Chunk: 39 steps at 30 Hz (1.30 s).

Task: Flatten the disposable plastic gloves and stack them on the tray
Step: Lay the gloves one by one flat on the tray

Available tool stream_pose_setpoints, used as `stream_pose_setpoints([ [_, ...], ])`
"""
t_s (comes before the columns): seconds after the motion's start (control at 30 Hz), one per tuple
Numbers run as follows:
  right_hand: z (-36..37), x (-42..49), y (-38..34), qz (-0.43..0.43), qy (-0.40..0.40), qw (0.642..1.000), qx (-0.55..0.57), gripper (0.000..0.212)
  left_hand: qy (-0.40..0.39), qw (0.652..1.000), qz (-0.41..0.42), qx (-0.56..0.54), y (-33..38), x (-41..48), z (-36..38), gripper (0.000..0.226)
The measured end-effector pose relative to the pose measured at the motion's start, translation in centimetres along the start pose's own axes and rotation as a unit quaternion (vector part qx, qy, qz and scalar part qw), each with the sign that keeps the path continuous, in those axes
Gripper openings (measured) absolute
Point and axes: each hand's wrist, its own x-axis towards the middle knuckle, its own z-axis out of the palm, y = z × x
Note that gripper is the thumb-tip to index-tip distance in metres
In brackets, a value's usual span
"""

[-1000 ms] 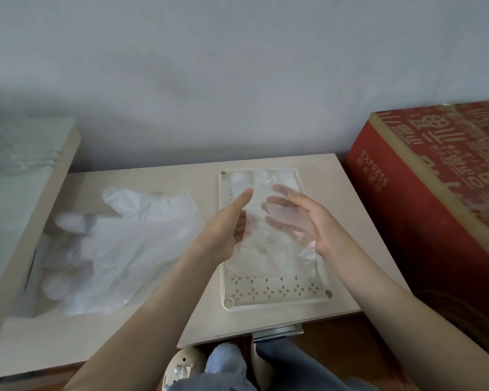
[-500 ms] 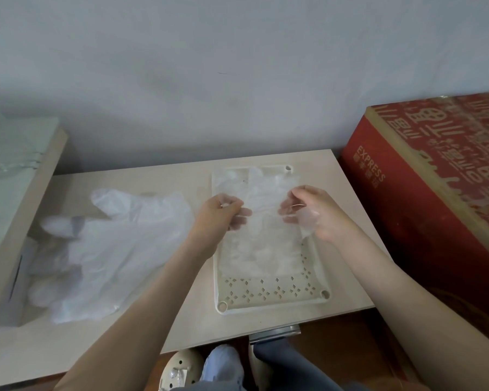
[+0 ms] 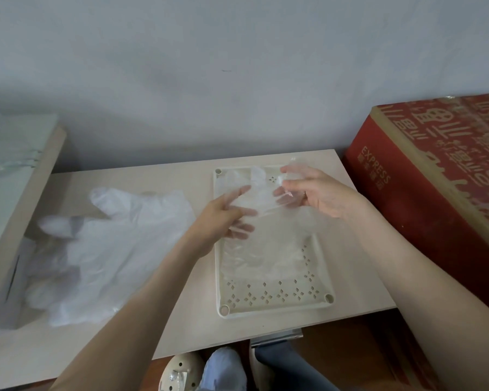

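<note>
On the right half of the tabletop [image 3: 198, 320], close to its right edge, the tray [image 3: 266, 296] sits with its long side running from the near edge toward the far edge. 1 clear glove [image 3: 277, 246] is spread over it along that same line. Its wide cuff end lies on the tray floor toward the near edge, and its finger end is raised a little above the tray's far-right corner.

Both hands are over the far half of the tray, 1 on each side of the glove. The left hand [image 3: 223, 218] is at the tray's left rim with its fingers straight and spread. They show through the film, so they lie against it, but whether the thumb nips the plastic cannot be told. The right hand [image 3: 325, 196] is nearer the raised end. Its fingers are loosely curled and its thumb and forefinger pinch a crumpled glove finger.

Smoothing looks like the step in hand. It turns on pulling along the glove's length, away from the cuff, and the right hand is better placed for that.

The pile of gloves [image 3: 119, 244] waits near the tabletop's left edge, well apart from the tray and closer to the left hand. A red carton [image 3: 435, 193] stands just past the right edge.
</note>
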Motion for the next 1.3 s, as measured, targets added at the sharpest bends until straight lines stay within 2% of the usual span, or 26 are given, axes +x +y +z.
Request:
stream_pose_setpoints([
  [0.17,0.5,1.1,-0.1,-0.025,0.027,0.997,-0.071,0.036,-0.003,1.0,0.024,0.004,-0.1,1.2,-0.4,0.079],
  [0.23,0.9,1.5,0.2,-0.025,0.053,0.996,-0.072,0.034,0.032,0.998,0.041,0.021,-0.3,1.7,-0.6,0.084],
  [0.3,1.4,2.0,0.6,-0.022,0.08,0.994,-0.065,0.031,0.097,0.991,0.076,0.06,-0.5,2.3,-0.8,0.079],
  [0.4,2.2,2.5,1.4,-0.01,0.108,0.993,-0.04,0.031,0.213,0.952,0.128,0.179,-0.6,2.8,-1.1,0.077],
  [0.5,2.8,3.0,2.0,0.002,0.122,0.992,-0.002,0.033,0.333,0.899,0.173,0.227,-0.6,2.7,-0.7,0.079],
  [0.57,3.0,3.2,2.4,0.008,0.121,0.993,0.017,0.036,0.367,0.856,0.218,0.291,-1.1,2.4,0.0,0.076],
  [0.63,3.2,3.3,2.7,0.011,0.111,0.993,0.031,0.038,0.337,0.815,0.261,0.393,-2.0,2.1,1.1,0.068],
  [0.73,3.5,3.3,3.0,0.008,0.09,0.995,0.044,0.043,0.171,0.759,0.243,0.579,-3.0,1.4,2.1,0.051],
  [0.8,3.3,3.3,3.2,-0.007,0.073,0.996,0.048,0.053,0.093,0.719,0.18,0.664,-3.8,1.2,2.0,0.058],
  [0.87,2.8,3.3,3.3,-0.029,0.047,0.998,0.028,0.064,0.074,0.699,0.133,0.699,-4.5,1.2,1.8,0.072],
  [0.93,2.4,3.3,3.4,-0.042,0.021,0.999,0.018,0.069,0.075,0.686,0.114,0.715,-4.9,1.3,1.7,0.082],
  [1.03,2.3,3.4,3.2,-0.052,-0.009,0.998,0.019,0.068,0.055,0.676,0.084,0.73,-5.0,1.3,1.7,0.079],
  [1.17,2.3,3.7,3.0,-0.046,-0.01,0.999,-0.005,0.057,0.037,0.676,0.051,0.734,-5.2,1.5,1.7,0.081],
  [1.3,2.3,4.2,2.0,-0.052,-0.009,0.995,-0.082,0.054,0.034,0.67,0.044,0.74,-5.2,1.7,1.6,0.084],
])
